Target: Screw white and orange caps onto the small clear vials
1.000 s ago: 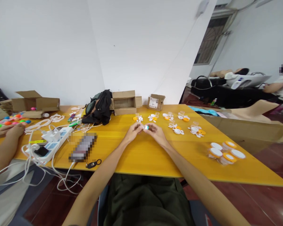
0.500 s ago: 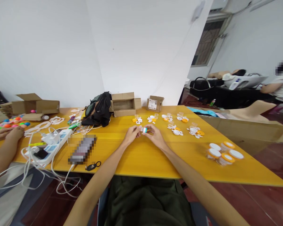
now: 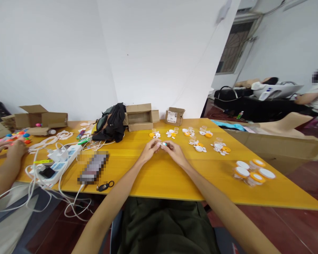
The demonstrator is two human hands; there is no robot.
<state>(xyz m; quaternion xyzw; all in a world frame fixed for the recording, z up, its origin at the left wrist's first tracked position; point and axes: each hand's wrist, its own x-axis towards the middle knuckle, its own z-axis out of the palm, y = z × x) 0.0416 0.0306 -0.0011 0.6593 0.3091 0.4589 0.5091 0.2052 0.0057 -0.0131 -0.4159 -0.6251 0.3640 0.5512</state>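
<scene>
Both of my hands meet over the middle of the yellow table [image 3: 159,183]. Between their fingertips is a small white and teal object [image 3: 163,144], mostly covered by the fingers. My left hand [image 3: 149,149] is closed on its left side, and my right hand [image 3: 173,151] grips it from the right. Beyond and to the right lie small groups of white and orange round parts [image 3: 198,148] with clear cups [image 3: 219,140]. Several clear jars with white or orange lids [image 3: 257,177] stand together at the right.
At the back are a black bag [image 3: 113,123], an open cardboard box [image 3: 140,118] and a smaller box [image 3: 174,116]. On the left lie a phone [image 3: 94,167], a key fob [image 3: 104,186], a power strip [image 3: 60,165] with cables, and another person's hands [image 3: 17,150] by coloured balls.
My fingers have closed in around the small object, which is turned and now shows less. At the far left, the other person's hands have shifted among the balls.
</scene>
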